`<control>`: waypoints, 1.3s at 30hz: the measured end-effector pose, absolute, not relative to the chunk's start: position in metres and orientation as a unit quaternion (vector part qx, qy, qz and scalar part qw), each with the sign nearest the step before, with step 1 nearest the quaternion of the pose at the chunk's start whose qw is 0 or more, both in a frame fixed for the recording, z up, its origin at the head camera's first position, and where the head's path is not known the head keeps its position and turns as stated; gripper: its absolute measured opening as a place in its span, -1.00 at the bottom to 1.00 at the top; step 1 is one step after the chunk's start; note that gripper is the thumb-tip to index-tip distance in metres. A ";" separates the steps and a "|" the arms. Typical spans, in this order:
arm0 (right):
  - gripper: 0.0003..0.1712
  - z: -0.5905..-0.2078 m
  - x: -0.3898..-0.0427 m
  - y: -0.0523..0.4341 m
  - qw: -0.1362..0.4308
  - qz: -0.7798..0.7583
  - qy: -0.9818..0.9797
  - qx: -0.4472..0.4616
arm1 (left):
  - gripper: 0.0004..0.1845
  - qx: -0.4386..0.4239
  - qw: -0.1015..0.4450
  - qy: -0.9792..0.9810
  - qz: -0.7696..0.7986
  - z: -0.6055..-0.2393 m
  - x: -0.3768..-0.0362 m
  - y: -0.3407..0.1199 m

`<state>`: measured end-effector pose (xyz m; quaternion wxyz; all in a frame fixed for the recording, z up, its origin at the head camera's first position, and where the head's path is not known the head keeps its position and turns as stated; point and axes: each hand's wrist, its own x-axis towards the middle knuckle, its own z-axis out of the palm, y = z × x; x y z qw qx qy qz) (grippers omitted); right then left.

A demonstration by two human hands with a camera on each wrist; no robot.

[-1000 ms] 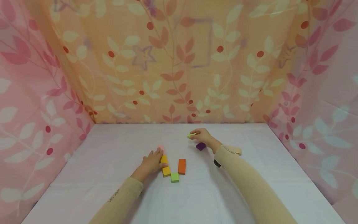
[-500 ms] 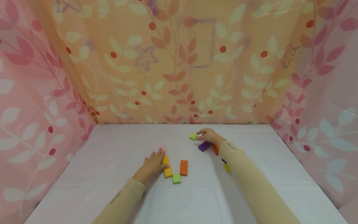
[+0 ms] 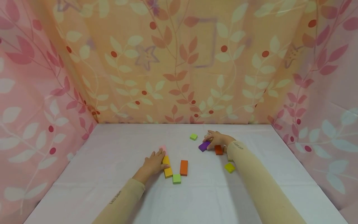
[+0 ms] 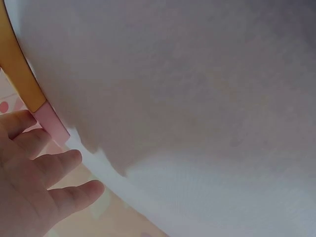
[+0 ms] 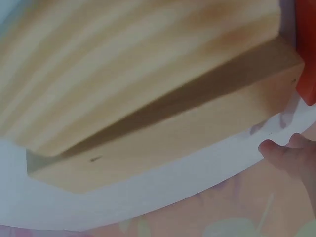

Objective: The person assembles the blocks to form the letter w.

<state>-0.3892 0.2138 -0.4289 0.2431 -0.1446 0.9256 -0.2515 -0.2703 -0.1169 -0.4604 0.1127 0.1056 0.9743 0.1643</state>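
Observation:
My left hand (image 3: pixel 152 163) lies beside a slanting row of blocks, its fingers extended. Its fingertips touch the pink block (image 3: pixel 162 148) and its thumb rests at the yellow blocks (image 3: pixel 168 173). In the left wrist view, the fingers (image 4: pixel 64 165) spread loosely next to the pink block (image 4: pixel 53 123), which meets a yellow one (image 4: pixel 22 74) end to end. My right hand (image 3: pixel 219 139) pinches the right end of a purple block (image 3: pixel 204 146), thumb on the near side and fingers on the far side. The right wrist view shows fingertips (image 5: pixel 276 153) but not the purple block.
A green block (image 3: pixel 176 179) touches the row's near end, beside an orange block (image 3: pixel 184 168). Another green block (image 3: pixel 193 137) lies farther back. Around the right wrist are a red-orange block (image 3: pixel 218 150), plain wooden blocks (image 5: pixel 163 143) and a yellow-green block (image 3: pixel 230 168). Patterned cloth walls surround the table.
My right hand has let go of the far green block, drawn back to the right and come onto the purple block. My left hand keeps its place by the row.

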 end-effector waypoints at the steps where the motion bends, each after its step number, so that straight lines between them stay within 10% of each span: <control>1: -0.53 -0.429 -0.389 0.214 0.238 -0.252 0.927 -0.145 | -0.18 0.104 0.114 0.974 0.165 -0.460 -0.270 -0.117; 18: -0.63 -0.427 -0.384 0.211 0.146 -0.271 0.930 -0.203 | -0.18 0.107 0.116 0.975 0.156 -0.453 -0.266 -0.115; 39: -0.42 -0.430 -0.358 0.184 0.203 -0.529 0.821 -0.064 | -0.19 0.108 0.119 0.973 0.165 -0.456 -0.266 -0.118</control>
